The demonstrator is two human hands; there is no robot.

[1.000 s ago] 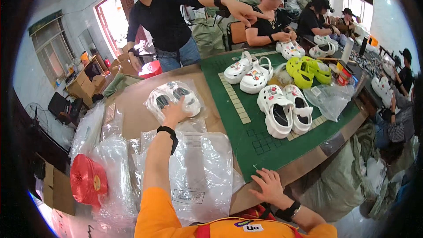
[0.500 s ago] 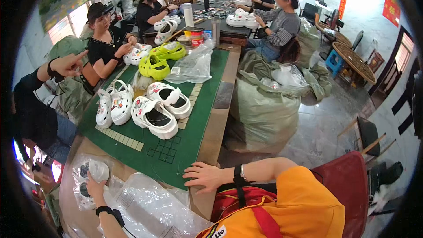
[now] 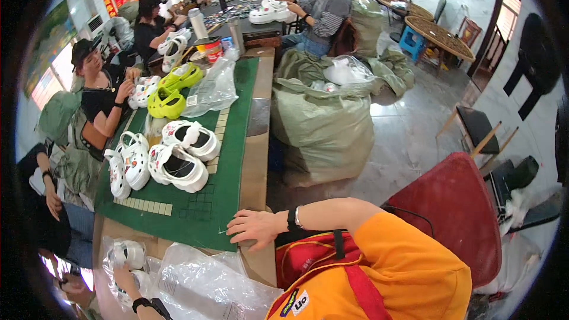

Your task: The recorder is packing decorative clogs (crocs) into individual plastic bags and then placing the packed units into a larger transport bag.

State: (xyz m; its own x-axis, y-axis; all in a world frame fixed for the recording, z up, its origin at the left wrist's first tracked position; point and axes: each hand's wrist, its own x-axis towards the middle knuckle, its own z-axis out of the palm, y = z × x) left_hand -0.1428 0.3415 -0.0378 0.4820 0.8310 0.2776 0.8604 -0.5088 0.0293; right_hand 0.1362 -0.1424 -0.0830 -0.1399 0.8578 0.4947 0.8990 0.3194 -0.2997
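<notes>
My left hand (image 3: pixel 125 280) is at the lower left, its fingers closed around the edge of white clogs (image 3: pixel 129 252) in a clear plastic bag. Part of those fingers is hidden by the bag and clogs. My right hand (image 3: pixel 253 228) lies flat on the near right edge of the green mat (image 3: pixel 195 234), fingers spread, holding nothing. A thin clear strand lies by its fingertips. Beyond it, two pairs of white clogs with colourful charms stand on the mat, a right pair (image 3: pixel 178 169) and a left pair (image 3: pixel 135 161). An empty clear bag (image 3: pixel 198 278) lies between my hands.
Lime-green clogs (image 3: pixel 167 104) and another clear bag (image 3: pixel 213 89) are farther up the mat. Several people sit around the tables; one person (image 3: pixel 98 92) handles white clogs at the left. A large green sack (image 3: pixel 323 133) stands right of the table, and a red chair (image 3: pixel 456 219) is beside me.
The view has turned to the right, so the table sits farther left. A person's arm that was pointing over the left side is now lowered. My hands stay in about the same places.
</notes>
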